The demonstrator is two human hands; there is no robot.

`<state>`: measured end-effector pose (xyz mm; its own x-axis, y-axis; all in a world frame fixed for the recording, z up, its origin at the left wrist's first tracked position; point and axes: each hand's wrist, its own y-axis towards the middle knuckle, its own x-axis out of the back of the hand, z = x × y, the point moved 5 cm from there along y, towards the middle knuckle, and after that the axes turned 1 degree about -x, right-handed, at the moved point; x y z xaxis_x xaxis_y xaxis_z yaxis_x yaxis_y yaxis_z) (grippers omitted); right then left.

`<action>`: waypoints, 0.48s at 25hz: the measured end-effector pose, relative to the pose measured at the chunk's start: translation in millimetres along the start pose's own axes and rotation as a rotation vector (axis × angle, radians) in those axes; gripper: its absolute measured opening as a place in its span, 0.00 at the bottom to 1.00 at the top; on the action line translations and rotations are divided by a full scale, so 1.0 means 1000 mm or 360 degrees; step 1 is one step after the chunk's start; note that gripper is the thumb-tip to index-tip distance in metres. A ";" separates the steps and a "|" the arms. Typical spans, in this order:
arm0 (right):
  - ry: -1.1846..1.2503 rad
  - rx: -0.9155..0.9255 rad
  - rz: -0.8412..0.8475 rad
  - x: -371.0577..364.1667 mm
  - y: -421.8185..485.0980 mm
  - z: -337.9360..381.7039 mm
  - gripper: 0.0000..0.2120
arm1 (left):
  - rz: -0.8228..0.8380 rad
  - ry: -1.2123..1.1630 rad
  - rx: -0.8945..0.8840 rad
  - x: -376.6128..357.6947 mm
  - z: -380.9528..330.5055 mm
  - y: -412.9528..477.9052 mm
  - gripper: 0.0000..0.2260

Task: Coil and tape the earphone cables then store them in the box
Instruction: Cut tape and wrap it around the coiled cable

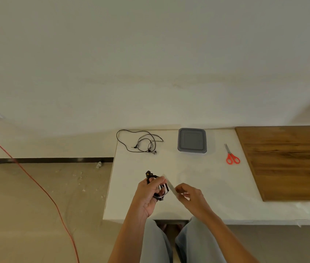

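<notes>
My left hand grips a coiled black earphone cable above the near part of the white table. A strip of clear tape runs from the coil to my right hand, which pinches its lower end. A second black earphone cable lies loose and tangled at the table's far left. The grey box sits at the far middle with its lid on.
Red-handled scissors lie right of the box. A wooden board covers the table's right part. An orange cord crosses the floor at the left. My knees are under the table's near edge.
</notes>
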<state>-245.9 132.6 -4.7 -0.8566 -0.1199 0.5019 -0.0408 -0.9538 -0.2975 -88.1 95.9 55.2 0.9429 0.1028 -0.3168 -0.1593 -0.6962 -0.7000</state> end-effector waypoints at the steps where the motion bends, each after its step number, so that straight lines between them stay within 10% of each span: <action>1: 0.0029 -0.0061 0.0025 -0.005 0.000 -0.007 0.08 | -0.0026 0.0031 -0.0012 0.000 0.003 0.005 0.04; 12: -0.0055 -0.0253 -0.0122 -0.025 0.006 -0.019 0.04 | -0.0216 0.0866 -0.0177 0.008 0.000 0.036 0.11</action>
<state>-234.2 135.3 -34.3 -0.8298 -0.0605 0.5548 -0.1884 -0.9054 -0.3806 -86.2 71.4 27.8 0.9723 -0.1636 0.1671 -0.0221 -0.7757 -0.6307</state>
